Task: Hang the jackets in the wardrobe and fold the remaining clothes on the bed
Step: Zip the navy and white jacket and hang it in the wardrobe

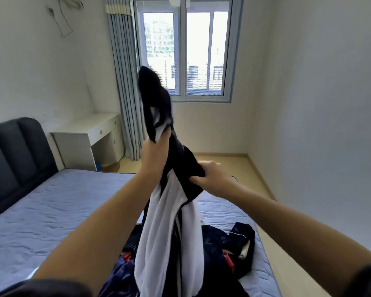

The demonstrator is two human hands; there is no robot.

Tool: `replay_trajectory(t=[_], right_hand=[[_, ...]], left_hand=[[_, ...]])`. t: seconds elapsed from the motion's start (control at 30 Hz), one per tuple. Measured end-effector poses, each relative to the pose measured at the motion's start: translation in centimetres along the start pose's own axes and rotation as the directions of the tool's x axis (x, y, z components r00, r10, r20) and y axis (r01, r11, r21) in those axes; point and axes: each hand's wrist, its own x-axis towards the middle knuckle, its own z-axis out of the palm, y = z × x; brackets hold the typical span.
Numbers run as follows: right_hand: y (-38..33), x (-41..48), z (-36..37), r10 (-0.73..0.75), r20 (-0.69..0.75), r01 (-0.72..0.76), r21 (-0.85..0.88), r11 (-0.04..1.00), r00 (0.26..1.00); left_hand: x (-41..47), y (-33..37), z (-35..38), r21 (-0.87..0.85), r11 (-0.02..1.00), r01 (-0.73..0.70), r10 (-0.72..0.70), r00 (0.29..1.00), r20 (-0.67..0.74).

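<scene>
Above the bed (pixel 51 202), both hands hold 1 navy & white jacket (pixel 165 221) up in the air: left hand (pixel 153 155) is clenched on the fabric w/ a dark end sticking up past it toward the window (pixel 183 50), right hand (pixel 212 177) pinches the dark zip edge just beside it. Rest of the jacket hangs down to a pile of dark clothes (pixel 229 243) on the blue mattress; white desk (pixel 90 133) & curtain (pixel 124 86) behind.

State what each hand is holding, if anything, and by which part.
Both hold one dark navy and white jacket: left hand grips bunched fabric high up, right hand a dark fold lower, beside the zip edge.
</scene>
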Motion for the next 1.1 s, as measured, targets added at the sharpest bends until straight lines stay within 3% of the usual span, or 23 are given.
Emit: replay_trajectory(t=[0.13, 0.2, 0.23, 0.3, 0.33, 0.37, 0.4, 0.47, 0.57, 0.6, 0.63, 0.67, 0.7, 0.73, 0.8, 0.87, 0.9, 0.97, 1.0, 1.03, 1.07, 1.1], right_hand=[[2.1, 0.6, -3.9, 0.036, -0.114, -0.027, 0.078, 0.997, 0.993], [2.8, 0.9, -5.9, 0.129, -0.224, -0.074, 0.242, 0.968, 0.966], [3.0, 1.1, -6.7, 0.209, -0.256, -0.085, 0.422, 0.902, 0.944], [3.4, 1.4, -7.7, 0.350, -0.171, -0.068, 0.814, 0.577, 0.921], [3.7, 1.4, -7.7, 0.370, -0.083, -0.079, 0.912, 0.402, 0.925], [3.9, 1.4, -7.4, 0.367, 0.005, -0.128, 0.941, 0.313, 0.930], [4.1, 1.3, -6.7, 0.359, 0.069, -0.188, 0.932, 0.309, 0.931], [4.2, 1.5, -5.4, 0.363, 0.053, -0.194, 0.912, 0.362, 0.930], [4.4, 2.2, -6.0, 0.407, -0.187, 0.036, 0.936, 0.350, 0.894], [4.6, 2.4, -6.7, 0.403, -0.250, 0.081, 0.917, 0.391, 0.880], [5.0, 2.4, -7.1, 0.380, -0.290, 0.070, 0.865, 0.497, 0.878], [5.7, 2.2, -7.3, 0.331, -0.298, -0.007, 0.734, 0.679, 0.895], [6.7, 1.8, -7.2, 0.279, -0.275, -0.111, 0.498, 0.860, 0.920], [7.9, 1.3, -7.0, 0.254, -0.226, -0.205, 0.219, 0.954, 0.941], [9.8, 0.4, -6.3, 0.301, -0.147, -0.324, -0.176, 0.930, 0.942], [10.4, 0.4, -6.4, 0.335, -0.190, -0.374, -0.238, 0.896, 0.923], [10.3, 1.0, -7.0, 0.326, -0.267, -0.375, -0.160, 0.913, 0.907], [9.0, 2.5, -8.5, 0.246, -0.521, -0.237, 0.085, 0.968, 0.817], [8.1, 2.8, -9.0, 0.153, -0.679, -0.072, 0.146, 0.987, 0.718], [7.5, 2.7, -9.0, 0.056, -0.771, 0.023, 0.091, 0.996, 0.635], [7.4, 2.7, -8.2, -0.024, -0.752, 0.014, -0.019, 1.000, 0.658], [8.1, 2.5, -6.5, -0.034, -0.621, -0.081, -0.157, 0.984, 0.783]], left_hand=[[1.4, -1.1, -3.6, -0.018, 1.000, -0.020, 0.020, 1.000, -0.014], [2.0, -1.6, -5.7, 0.003, 1.000, 0.010, -0.010, 0.999, -0.038], [2.3, -1.8, -6.6, 0.016, 1.000, 0.026, -0.025, 0.998, -0.058], [2.8, -1.9, -7.9, 0.035, 0.999, 0.024, -0.021, 0.997, -0.075], [3.0, -1.9, -8.3, 0.050, 0.999, 0.007, -0.004, 0.998, -0.061], [3.1, -1.8, -8.6, 0.085, 0.996, -0.014, 0.017, 0.999, -0.038], [3.2, -1.9, -8.7, 0.144, 0.989, -0.033, 0.035, 0.999, -0.008], [3.5, -2.4, -9.0, 0.285, 0.954, -0.092, 0.074, 0.995, 0.074], [4.3, -3.1, -9.9, 0.541, 0.819, -0.192, 0.145, 0.981, 0.129], [4.7, -3.3, -10.5, 0.643, 0.744, -0.182, 0.139, 0.983, 0.117], [5.0, -3.6, -11.2, 0.731, 0.665, -0.151, 0.107, 0.988, 0.107], [5.2, -3.8, -11.9, 0.794, 0.596, -0.121, 0.069, 0.993, 0.099], [5.3, -4.1, -12.6, 0.835, 0.543, -0.092, 0.032, 0.995, 0.089], [5.2, -4.5, -13.0, 0.860, 0.505, -0.069, 0.002, 0.997, 0.079], [4.8, -5.3, -13.1, 0.893, 0.448, -0.041, -0.078, 0.993, 0.085], [4.4, -4.9, -12.4, 0.882, 0.471, -0.013, -0.147, 0.985, 0.093], [4.7, -4.3, -11.9, 0.851, 0.526, -0.005, -0.126, 0.989, 0.084], [5.3, -2.1, -10.4, 0.717, 0.689, -0.104, 0.116, 0.993, 0.032], [5.3, -1.2, -9.6, 0.649, 0.720, -0.246, 0.319, 0.948, 0.006], [5.0, -0.5, -8.9, 0.648, 0.670, -0.362, 0.451, 0.892, 0.033], [4.5, -0.5, -8.1, 0.699, 0.592, -0.400, 0.432, 0.890, 0.144], [3.7, -1.4, -7.4, 0.786, 0.491, -0.376, 0.247, 0.925, 0.288]])
